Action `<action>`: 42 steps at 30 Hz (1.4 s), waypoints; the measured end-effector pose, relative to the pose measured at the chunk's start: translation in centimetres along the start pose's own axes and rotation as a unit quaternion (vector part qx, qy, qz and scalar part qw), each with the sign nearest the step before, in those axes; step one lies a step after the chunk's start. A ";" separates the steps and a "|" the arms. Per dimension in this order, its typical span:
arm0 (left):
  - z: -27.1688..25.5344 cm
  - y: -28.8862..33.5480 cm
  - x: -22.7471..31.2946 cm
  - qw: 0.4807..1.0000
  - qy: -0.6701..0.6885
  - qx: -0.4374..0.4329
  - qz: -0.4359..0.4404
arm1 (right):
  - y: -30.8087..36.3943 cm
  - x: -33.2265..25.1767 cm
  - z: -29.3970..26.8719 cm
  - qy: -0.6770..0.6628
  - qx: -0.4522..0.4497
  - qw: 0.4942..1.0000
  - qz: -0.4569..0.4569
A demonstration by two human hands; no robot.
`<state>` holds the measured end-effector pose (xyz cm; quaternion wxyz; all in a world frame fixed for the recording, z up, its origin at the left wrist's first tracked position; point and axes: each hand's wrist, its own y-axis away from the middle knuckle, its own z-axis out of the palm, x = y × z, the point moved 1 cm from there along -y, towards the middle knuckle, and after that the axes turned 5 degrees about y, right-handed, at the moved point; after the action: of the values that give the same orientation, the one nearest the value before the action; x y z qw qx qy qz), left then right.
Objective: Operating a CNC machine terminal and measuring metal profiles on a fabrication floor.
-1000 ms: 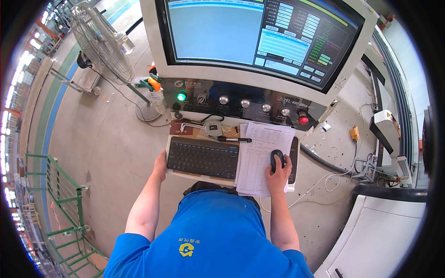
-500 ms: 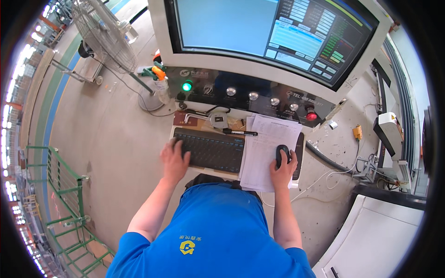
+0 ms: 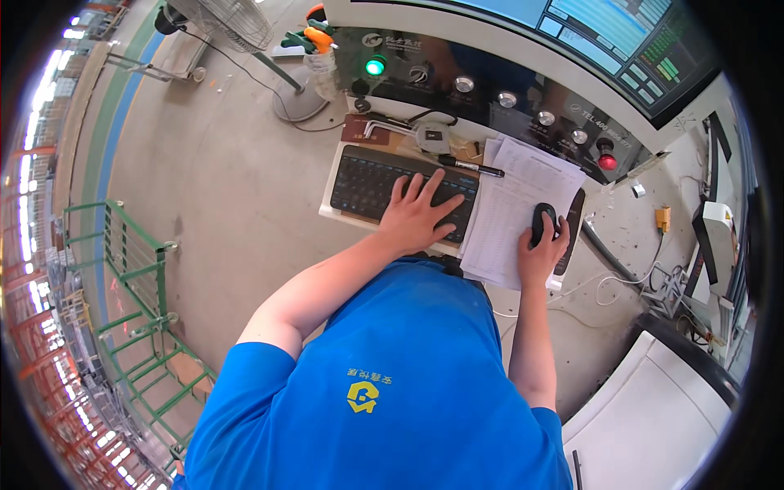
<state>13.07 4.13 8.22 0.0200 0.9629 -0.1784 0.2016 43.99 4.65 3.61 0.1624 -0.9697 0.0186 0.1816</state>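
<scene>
My left hand (image 3: 416, 214) lies over the right half of a black keyboard (image 3: 359, 181), fingers spread across the keys. On the right, my right hand (image 3: 541, 255) is wrapped round a black computer mouse (image 3: 542, 222), which rests on a stack of printed sheets (image 3: 510, 192). Behind the keyboard lie a black marker pen (image 3: 471, 167), a hex key (image 3: 384, 126) and a small grey-white device with a dark square (image 3: 433, 138). The screen (image 3: 600, 37) above the control panel shows blue and dark windows.
A black control panel (image 3: 482, 102) carries a lit green button (image 3: 376, 66), several silver knobs and a red stop button (image 3: 607, 157). A stand fan (image 3: 298, 90) is at the back left, a green metal rack (image 3: 135, 253) to the left, and a white cabinet (image 3: 645, 408) at the lower right.
My left hand has moved right, from the keyboard's left end to its right half. My right hand stays on the mouse. The whole view has shifted, with the screen now higher and farther right.
</scene>
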 end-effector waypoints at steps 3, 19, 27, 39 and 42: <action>0.5 -0.5 0.8 1.000 0.001 0.011 0.004 | -0.2 0.1 -0.4 0.008 0.011 1.000 -0.007; -0.4 2.1 0.4 0.999 -0.007 -0.023 -0.037 | 1.0 0.5 0.5 0.044 -0.003 0.999 -0.022; -1.9 5.8 -3.0 0.992 -0.043 0.027 -0.111 | -0.3 0.2 -0.3 0.031 -0.003 0.999 -0.014; -3.0 6.0 -6.3 0.974 -0.074 0.073 -0.202 | 0.9 0.4 0.1 0.040 -0.002 0.999 -0.012; -3.5 5.4 -5.7 0.978 -0.079 0.072 -0.178 | 0.8 0.4 0.1 0.039 0.000 0.999 -0.014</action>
<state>4.97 1.34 9.02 -0.0283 0.9910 0.0099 0.1307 44.27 3.89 3.14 0.1641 -0.9761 0.0113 0.1419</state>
